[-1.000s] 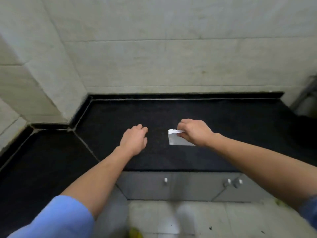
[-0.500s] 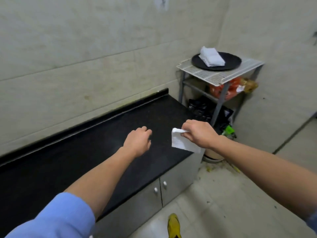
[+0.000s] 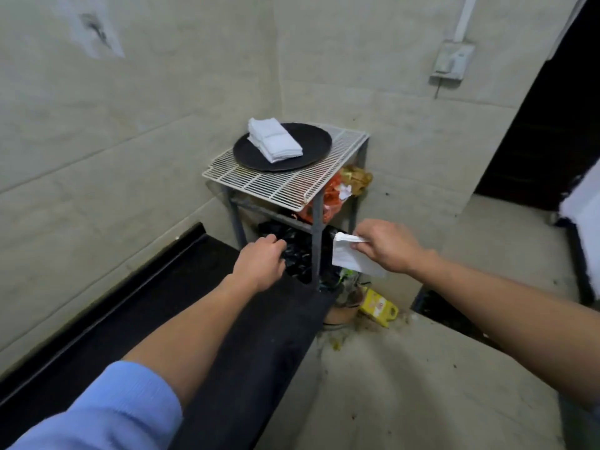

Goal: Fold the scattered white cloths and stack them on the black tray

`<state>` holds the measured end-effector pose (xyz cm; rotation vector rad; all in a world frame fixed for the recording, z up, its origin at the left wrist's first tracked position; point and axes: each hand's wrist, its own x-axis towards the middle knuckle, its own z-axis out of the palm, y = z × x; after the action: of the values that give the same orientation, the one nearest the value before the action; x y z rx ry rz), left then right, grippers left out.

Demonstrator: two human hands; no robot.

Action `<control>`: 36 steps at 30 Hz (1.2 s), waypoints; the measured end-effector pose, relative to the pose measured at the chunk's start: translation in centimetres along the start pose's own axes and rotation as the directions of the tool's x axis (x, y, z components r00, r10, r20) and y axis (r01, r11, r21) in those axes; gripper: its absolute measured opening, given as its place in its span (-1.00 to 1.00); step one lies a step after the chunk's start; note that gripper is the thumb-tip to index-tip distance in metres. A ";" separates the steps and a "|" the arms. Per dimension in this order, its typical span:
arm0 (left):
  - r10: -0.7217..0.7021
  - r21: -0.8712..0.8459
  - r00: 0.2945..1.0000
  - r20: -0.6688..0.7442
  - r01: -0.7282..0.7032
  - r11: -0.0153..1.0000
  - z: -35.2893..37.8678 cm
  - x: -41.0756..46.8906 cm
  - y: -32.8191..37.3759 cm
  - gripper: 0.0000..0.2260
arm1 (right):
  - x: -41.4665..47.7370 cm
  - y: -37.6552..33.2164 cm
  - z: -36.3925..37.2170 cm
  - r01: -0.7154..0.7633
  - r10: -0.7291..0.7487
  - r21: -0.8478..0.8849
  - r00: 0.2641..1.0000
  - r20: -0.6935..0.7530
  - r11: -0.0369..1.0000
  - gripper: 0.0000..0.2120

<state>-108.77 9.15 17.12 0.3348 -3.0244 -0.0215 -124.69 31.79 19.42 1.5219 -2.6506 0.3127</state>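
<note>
White, folded flat, pinched at its upper edge: one cloth (image 3: 349, 259) in the right hand (image 3: 386, 246). Grasped between thumb and curled fingers. Hangs in the air past the end of the black countertop (image 3: 243, 336), in front of a rack leg, touching no surface. Lower corner partly covered by the wrist.

Left hand (image 3: 259, 259): held above the counter's far end, fingers loosely curled, gripping nothing visible. Fingertips tucked out of sight under the knuckles. Blue sleeve (image 3: 107, 414) at lower left, cut off by the frame.

Ahead, in the corner of the walls: round black tray (image 3: 311, 138) on a white wire rack (image 3: 279, 186). On the tray's left half, reaching its rim: stack of folded white cloths (image 3: 276, 139), apparently two piles side by side; layers not countable. Well apart from the held cloth, higher and farther back.

Under the rack: orange bag (image 3: 331, 196) and crumpled brownish packaging on the lower shelf, contents unreadable. Below, black plastic bag (image 3: 298, 251), partly hidden behind the left hand and the rack leg. On the floor beside: yellow packet (image 3: 378, 306), print illegible, next to a brown round vessel (image 3: 341, 315) largely hidden by the counter's end.

Right edge: blurred white shape (image 3: 584, 222), cut off, not identifiable. Dark doorway (image 3: 545, 125) behind. Grey switch box (image 3: 451, 61) on the wall, detail soft.
</note>
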 end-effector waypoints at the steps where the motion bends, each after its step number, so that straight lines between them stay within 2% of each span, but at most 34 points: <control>1: 0.013 -0.004 1.000 -0.002 -0.013 1.000 0.2 1.3 0.3 -0.75 | 0.4 1.1 -0.1 -0.015 0.015 0.002 1.000 -0.001 1.000 -0.82; 5: 0.047 -0.028 0.998 -0.049 -0.048 0.998 0.9 8.0 1.3 -0.77 | 3.6 6.5 0.1 -0.047 0.047 0.029 0.999 0.014 0.998 -0.82; 9: 0.003 -0.049 0.992 -0.124 -0.009 0.999 0.8 15.0 1.0 -0.81 | 8.9 11.6 -0.4 -0.004 0.005 0.049 1.000 -0.013 0.999 -0.82; 14: -0.166 -0.079 0.966 -0.197 0.153 0.985 -0.1 23.4 -0.5 -0.80 | 17.0 16.7 -2.5 0.134 -0.128 0.076 0.989 -0.080 0.988 -0.80; 18: -0.351 -0.173 0.910 -0.219 0.318 0.932 -0.1 27.7 -1.4 -0.79 | 23.7 19.9 -3.7 0.223 -0.217 0.079 0.973 -0.080 0.971 -0.83; 22: -0.471 -0.201 0.863 -0.183 0.436 0.877 0.2 29.5 -3.2 -0.77 | 30.1 21.2 -4.2 0.250 -0.244 0.136 0.968 -0.061 0.959 -0.88; 25: -0.522 -0.203 0.833 -0.186 0.487 0.850 0.5 30.9 -5.2 -0.79 | 34.7 21.0 -3.9 0.259 -0.249 0.180 0.965 -0.079 0.949 -0.84; 31: -0.552 -0.198 0.809 -0.202 0.518 0.832 1.1 35.0 -10.3 -0.79 | 43.0 19.5 -3.1 0.308 -0.291 0.196 0.950 -0.111 0.931 -0.85; 36: -0.572 -0.226 0.801 -0.179 0.532 0.816 1.6 38.6 -13.9 -0.73 | 48.3 17.8 -3.4 0.337 -0.332 0.240 0.941 -0.062 0.910 -0.86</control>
<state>-143.40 -12.85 18.89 1.1077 -2.5529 -0.2542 -164.60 0.33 27.98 1.9971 -2.3431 0.6474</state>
